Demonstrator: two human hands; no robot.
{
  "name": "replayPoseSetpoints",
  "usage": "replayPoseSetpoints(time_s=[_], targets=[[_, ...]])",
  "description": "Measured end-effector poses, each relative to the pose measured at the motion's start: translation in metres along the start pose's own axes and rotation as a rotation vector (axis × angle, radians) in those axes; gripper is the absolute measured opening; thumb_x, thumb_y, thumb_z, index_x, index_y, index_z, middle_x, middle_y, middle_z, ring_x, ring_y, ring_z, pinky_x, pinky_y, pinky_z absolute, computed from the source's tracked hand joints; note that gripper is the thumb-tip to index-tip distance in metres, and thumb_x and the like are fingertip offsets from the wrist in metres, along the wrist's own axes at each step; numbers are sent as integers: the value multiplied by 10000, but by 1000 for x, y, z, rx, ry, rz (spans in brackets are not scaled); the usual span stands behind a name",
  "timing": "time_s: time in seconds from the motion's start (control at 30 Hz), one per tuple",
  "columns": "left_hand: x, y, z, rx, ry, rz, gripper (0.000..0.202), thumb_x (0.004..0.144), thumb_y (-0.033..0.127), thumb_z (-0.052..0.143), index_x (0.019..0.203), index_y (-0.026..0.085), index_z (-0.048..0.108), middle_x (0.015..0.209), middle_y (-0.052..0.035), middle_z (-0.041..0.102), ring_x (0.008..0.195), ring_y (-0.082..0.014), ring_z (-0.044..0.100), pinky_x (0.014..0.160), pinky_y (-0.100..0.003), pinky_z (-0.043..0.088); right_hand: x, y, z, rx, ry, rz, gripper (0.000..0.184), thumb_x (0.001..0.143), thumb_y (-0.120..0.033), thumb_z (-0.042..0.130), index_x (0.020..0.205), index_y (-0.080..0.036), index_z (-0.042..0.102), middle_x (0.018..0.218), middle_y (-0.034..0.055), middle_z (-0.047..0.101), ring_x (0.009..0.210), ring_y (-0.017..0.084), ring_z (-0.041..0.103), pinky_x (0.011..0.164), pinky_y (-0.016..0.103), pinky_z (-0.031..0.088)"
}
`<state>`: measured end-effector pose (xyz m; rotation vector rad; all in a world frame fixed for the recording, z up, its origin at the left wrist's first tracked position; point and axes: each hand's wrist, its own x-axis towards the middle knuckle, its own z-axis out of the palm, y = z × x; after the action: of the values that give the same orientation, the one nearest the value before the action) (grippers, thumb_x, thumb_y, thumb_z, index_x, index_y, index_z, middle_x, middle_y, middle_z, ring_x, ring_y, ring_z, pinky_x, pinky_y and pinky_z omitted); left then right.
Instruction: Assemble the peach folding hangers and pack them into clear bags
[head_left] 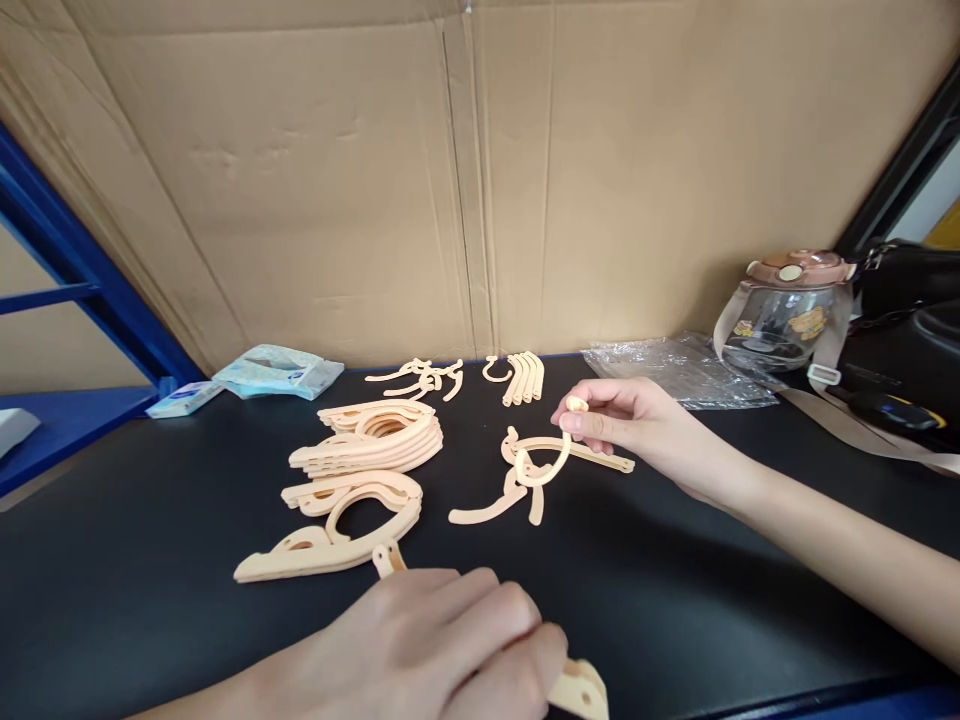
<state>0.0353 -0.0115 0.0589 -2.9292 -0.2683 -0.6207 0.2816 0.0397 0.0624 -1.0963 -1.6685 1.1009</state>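
My right hand [637,425] pinches the end of a cream plastic hanger hook [556,468], its curve hanging down. Beneath and behind that hook lie loose curved hanger parts [487,511] on the black tabletop. At the near edge, my left hand [450,645] is wrapped round a cream hanger arm [583,690]. One end sticks out on the right, and a holed end shows above the knuckles; the fingers hide its middle. Left of centre are stacked folding hangers [367,455], with more hangers [330,555] in front of them.
At the back lie small hook parts [420,380] and a row of curved strips [525,378]. Tissue packs [277,372] sit back left. A clear plastic bag [675,370], a strapped water bottle [787,315] and a black bag [907,340] stand right. Cardboard [337,200] walls the back.
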Motion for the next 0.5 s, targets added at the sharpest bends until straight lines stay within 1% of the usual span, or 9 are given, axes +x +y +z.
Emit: replayPoseSetpoints(time_s=[0.1,0.17,0.23,0.3,0.33,0.4,0.47,0.5], targets=[[0,-3,3,46,63,-37,252,1020,157,314,951,148,556,670,18,605,500,-105,515,423,-241,385,1,-2,0,-50,6,-38,290,797,-453,695,733,-183,611,684,-30,532,606,86,445,557,232,369],[-2,-5,7,39,89,-59,225,1023,188,343,923,157,541,652,27,585,482,-100,502,404,-239,366,1,-2,1,-77,-15,-85,311,849,-463,635,726,-178,604,710,-17,554,655,99,490,618,239,411],[-3,-7,9,42,114,-93,199,1018,204,378,900,164,534,644,33,574,469,-97,497,399,-238,361,0,-2,2,-72,-77,-119,338,912,-457,549,737,-172,600,758,4,594,712,112,540,684,251,439],[-5,-8,11,85,134,-140,179,1009,202,408,894,164,538,648,33,576,474,-99,510,413,-239,369,-1,0,3,-23,-165,-116,355,951,-454,482,748,-174,563,746,11,618,705,116,570,687,258,449],[-5,-9,12,120,156,-159,172,1006,195,415,896,164,543,659,29,585,488,-101,525,427,-240,377,-1,1,4,13,-207,-102,350,955,-460,471,758,-180,538,684,-6,598,651,110,561,658,258,450],[-5,-11,13,184,180,-195,159,1002,181,424,903,164,549,682,24,598,523,-108,554,460,-243,393,-3,3,6,65,-276,-53,333,942,-485,489,791,-189,514,541,-69,473,509,85,464,580,248,442],[-5,-13,14,226,180,-215,161,1001,180,425,897,166,546,680,25,594,534,-114,557,477,-248,393,-6,1,9,55,-339,-8,322,925,-499,515,864,-184,537,491,-111,340,442,66,341,515,228,414],[-4,-15,15,239,173,-223,164,1004,183,419,898,167,544,681,24,593,535,-117,555,481,-250,390,-8,0,10,43,-366,8,327,927,-504,508,900,-180,546,504,-112,315,445,63,310,496,217,399]])
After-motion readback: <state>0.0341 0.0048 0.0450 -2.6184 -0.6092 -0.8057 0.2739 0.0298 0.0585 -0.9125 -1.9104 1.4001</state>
